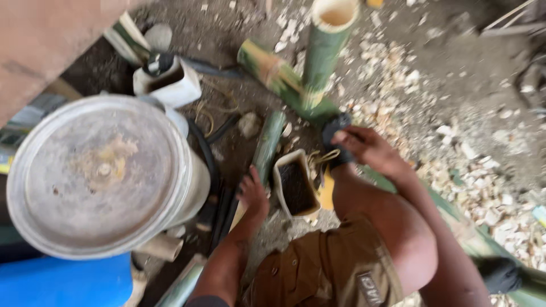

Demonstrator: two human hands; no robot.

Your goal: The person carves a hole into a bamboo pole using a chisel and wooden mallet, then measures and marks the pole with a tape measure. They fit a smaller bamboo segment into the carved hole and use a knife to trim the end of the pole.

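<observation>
Cut jug (pixel 294 187) of dark contents

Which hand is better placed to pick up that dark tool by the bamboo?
Right, probably. The right hand already has its fingers on the dark tool beside the green bamboo. The left hand rests lower down, left of the cut white container, apart from the tool.

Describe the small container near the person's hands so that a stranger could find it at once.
Start at the big round metal lid on the left. Right of it, between the left hand and right hand, stands a cut white container. Unlike the green bamboo poles around, it holds dark material.
</observation>
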